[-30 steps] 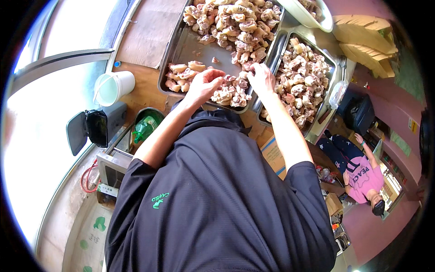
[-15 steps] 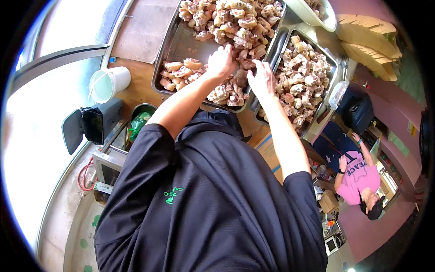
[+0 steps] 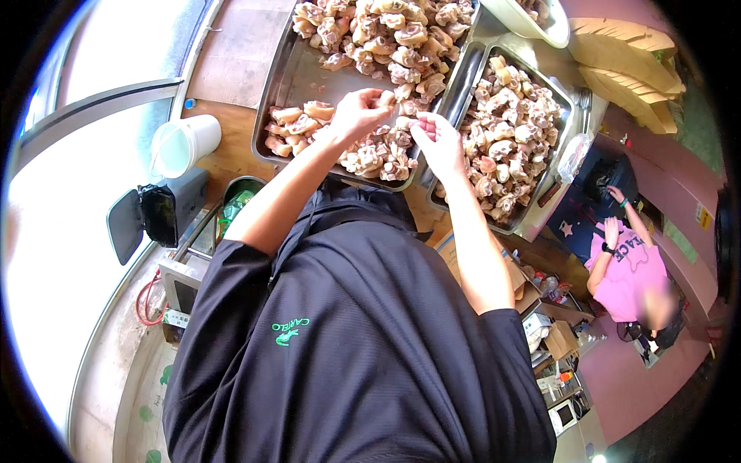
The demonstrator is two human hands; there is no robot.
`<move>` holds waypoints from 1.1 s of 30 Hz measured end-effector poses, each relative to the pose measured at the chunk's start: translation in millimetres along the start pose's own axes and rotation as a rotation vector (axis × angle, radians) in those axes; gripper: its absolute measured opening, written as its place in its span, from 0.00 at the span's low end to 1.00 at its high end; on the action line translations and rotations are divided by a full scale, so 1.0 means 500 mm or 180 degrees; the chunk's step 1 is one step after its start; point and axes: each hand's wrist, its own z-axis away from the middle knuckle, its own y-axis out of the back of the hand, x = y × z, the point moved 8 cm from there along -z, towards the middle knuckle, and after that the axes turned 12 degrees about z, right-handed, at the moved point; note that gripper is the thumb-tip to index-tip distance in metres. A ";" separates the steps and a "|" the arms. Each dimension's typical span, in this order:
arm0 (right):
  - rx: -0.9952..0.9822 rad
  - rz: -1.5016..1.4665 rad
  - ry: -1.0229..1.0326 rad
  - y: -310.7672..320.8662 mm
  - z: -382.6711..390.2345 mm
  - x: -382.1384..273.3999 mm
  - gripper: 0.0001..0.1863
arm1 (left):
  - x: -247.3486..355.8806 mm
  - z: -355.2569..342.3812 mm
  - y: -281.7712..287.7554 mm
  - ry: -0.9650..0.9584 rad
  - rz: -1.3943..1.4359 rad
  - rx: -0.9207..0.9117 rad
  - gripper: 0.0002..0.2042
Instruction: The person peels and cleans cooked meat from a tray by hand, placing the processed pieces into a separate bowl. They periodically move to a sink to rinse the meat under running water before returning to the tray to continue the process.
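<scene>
My left hand [image 3: 363,113] is raised over the front part of a large metal tray [image 3: 337,83], its fingers curled closed; whatever they hold is hidden. Just right of it, my right hand [image 3: 441,147] is above the tray's right edge, fingers bent with a gap to the thumb and no piece visible in it. Pale, bony meat chunks [image 3: 409,55], like cut trotters, are heaped at the tray's far end. Smaller groups lie along its near side: smooth skin-on chunks [image 3: 297,123] at left and knobbly chunks [image 3: 378,156] below my hands.
A second metal tray [image 3: 570,116] full of meat chunks [image 3: 509,131] stands at right. Beyond it are a white basin [image 3: 532,27] and tongs [image 3: 584,104]. A white bucket [image 3: 202,135] stands left, above an open-lidded bin [image 3: 160,214]. A person in a pink shirt [image 3: 629,270] is at far right.
Both hands have lifted and drawn slightly back from the meat; the left fingers have curled closed and the right fingers have bent. The person in pink has leaned and shifted their arms.
</scene>
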 end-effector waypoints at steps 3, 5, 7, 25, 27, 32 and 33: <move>-0.0479 -0.0968 -0.0118 -0.001 0.002 -0.069 0.21 | 0.060 0.095 -0.020 -0.0364 0.0601 -0.0364 0.25; -0.0789 -0.1566 -0.0103 -0.006 0.012 -0.119 0.23 | 0.093 0.143 -0.025 -0.0330 0.0928 -0.0445 0.25; -0.1062 -0.1629 0.0077 -0.009 0.016 -0.144 0.23 | 0.100 0.158 -0.029 -0.0569 0.1326 -0.0375 0.24; -0.1160 -0.1968 0.0732 0.035 0.045 -0.295 0.24 | 0.217 0.262 0.004 -0.0812 0.2695 -0.0972 0.23; -0.1166 -0.1989 0.0701 0.033 0.048 -0.301 0.25 | 0.219 0.263 0.005 -0.0779 0.2676 -0.0979 0.22; -0.1118 -0.1779 0.0710 0.036 0.053 -0.302 0.24 | 0.213 0.259 0.002 -0.0715 0.2547 -0.1017 0.18; -0.1095 -0.1730 0.0714 0.037 0.054 -0.303 0.24 | 0.213 0.260 -0.001 -0.0611 0.2552 -0.1029 0.18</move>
